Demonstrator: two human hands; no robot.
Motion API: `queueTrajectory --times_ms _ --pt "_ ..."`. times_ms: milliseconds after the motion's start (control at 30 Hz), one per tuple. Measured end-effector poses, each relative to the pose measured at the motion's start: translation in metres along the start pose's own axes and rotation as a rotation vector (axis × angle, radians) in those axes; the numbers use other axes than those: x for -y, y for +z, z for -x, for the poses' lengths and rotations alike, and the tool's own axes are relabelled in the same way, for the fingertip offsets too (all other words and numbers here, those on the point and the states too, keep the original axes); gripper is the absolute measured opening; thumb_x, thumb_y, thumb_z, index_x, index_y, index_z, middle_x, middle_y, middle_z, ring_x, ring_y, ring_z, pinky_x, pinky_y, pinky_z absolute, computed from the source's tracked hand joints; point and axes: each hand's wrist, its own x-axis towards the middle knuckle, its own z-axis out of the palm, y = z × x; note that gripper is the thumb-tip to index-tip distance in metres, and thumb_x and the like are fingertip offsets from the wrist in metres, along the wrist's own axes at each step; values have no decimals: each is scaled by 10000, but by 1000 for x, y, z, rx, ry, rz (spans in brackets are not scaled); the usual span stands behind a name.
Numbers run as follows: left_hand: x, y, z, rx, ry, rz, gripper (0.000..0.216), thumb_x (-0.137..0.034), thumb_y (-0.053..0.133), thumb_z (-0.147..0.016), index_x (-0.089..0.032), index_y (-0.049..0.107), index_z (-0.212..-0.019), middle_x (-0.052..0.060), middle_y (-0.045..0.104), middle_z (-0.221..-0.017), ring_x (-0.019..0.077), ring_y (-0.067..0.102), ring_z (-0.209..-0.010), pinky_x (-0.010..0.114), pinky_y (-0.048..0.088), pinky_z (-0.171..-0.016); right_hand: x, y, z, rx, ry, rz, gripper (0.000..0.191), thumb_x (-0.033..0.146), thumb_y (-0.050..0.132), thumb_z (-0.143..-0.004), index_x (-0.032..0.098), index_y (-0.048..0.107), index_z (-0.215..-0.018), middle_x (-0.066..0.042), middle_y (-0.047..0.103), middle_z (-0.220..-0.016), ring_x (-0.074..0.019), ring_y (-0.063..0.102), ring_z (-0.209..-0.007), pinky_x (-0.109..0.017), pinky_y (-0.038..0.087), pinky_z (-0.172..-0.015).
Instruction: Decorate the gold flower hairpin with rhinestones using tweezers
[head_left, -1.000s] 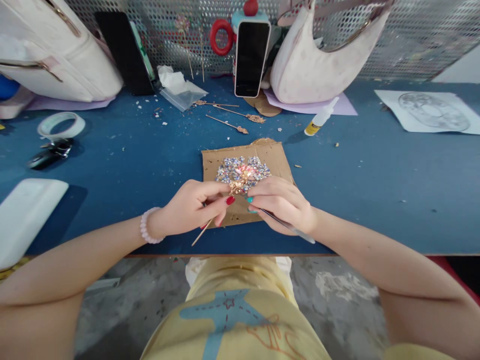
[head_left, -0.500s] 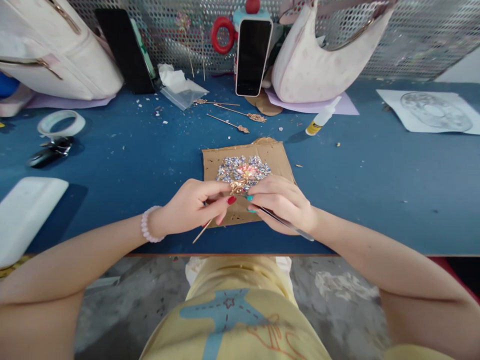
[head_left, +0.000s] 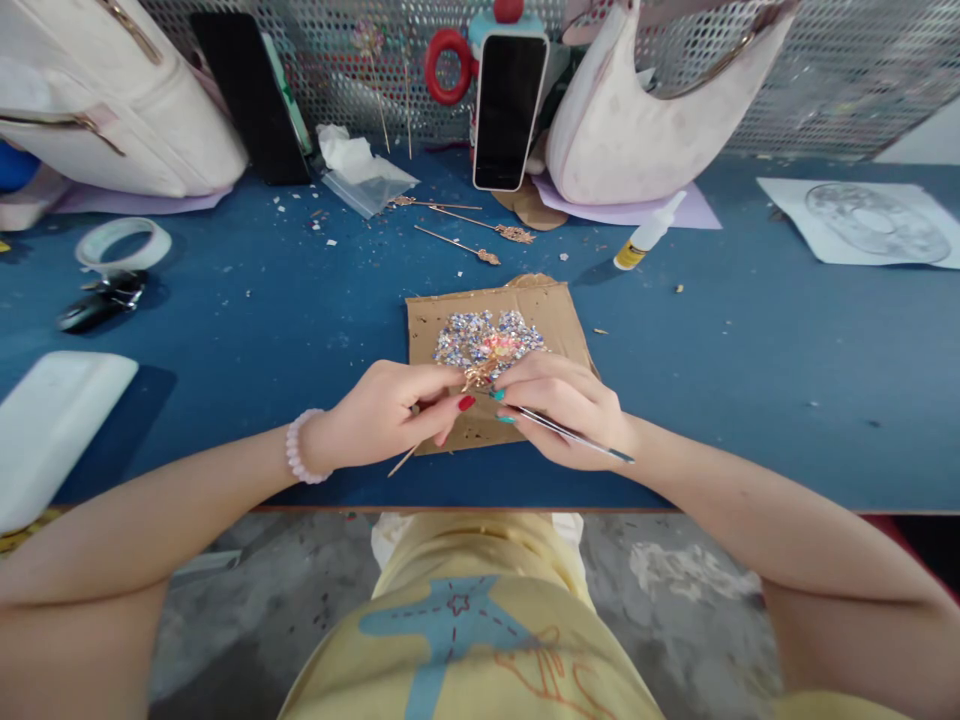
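My left hand (head_left: 390, 412) is closed on a gold hairpin (head_left: 475, 377), whose thin stick pokes out below the fingers toward me. Its ornate gold head sits just above my fingertips. My right hand (head_left: 566, 405) pinches silver tweezers (head_left: 577, 437), their tips close to the hairpin's head. Both hands hover over a brown cardboard piece (head_left: 559, 312) that carries a pile of small sparkly chips (head_left: 480, 338).
On the blue table (head_left: 750, 370) lie more gold hairpins (head_left: 461, 243), a glue bottle (head_left: 645, 238), a tape roll (head_left: 122, 245), a black key fob (head_left: 101, 303) and a white box (head_left: 52, 425). A phone (head_left: 508, 98) and pale handbags (head_left: 622, 130) lean on the mesh wall.
The tweezers in my right hand have tilted a little flatter. Both hands stay in place over the cardboard.
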Motion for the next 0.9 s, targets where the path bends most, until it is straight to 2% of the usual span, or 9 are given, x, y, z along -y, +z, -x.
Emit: queueTrajectory --times_ms 400,567,700,900 --pt "-4 -1 -2 -13 -36 36 287 -148 506 -999 -187 582 -725 -80 702 -536 19 525 -380 127 397 -472 0 1 1 -5 4 -28 32 153 560 -1030 151 591 -1025 -118 734 -894 -174 698 -810 -325 625 -717" --pt "-2 -1 -1 26 -193 279 241 -198 514 -1016 -190 580 -785 -78 677 -527 12 490 -341 103 368 -389 -2 1 0 -17 -33 118 30 152 562 -1025 165 589 -1027 -98 751 -886 -178 715 -788 -337 629 -712" --pt "-1 -1 -1 48 -343 489 155 -241 524 -1010 -183 633 -916 -83 642 -513 26 458 -315 105 368 -344 -4 0 -1 -9 -85 232 28 157 571 -1029 174 580 -1008 -80 760 -865 -175 706 -759 -317 613 -680" --pt "-2 -1 -5 44 -448 615 131 -248 565 -969 -166 666 -964 -77 615 -486 23 417 -298 98 347 -318 -6 -4 -2 -2 -172 351 19 138 599 -1005 153 595 -995 -90 766 -870 -199 688 -758 -324 581 -654"
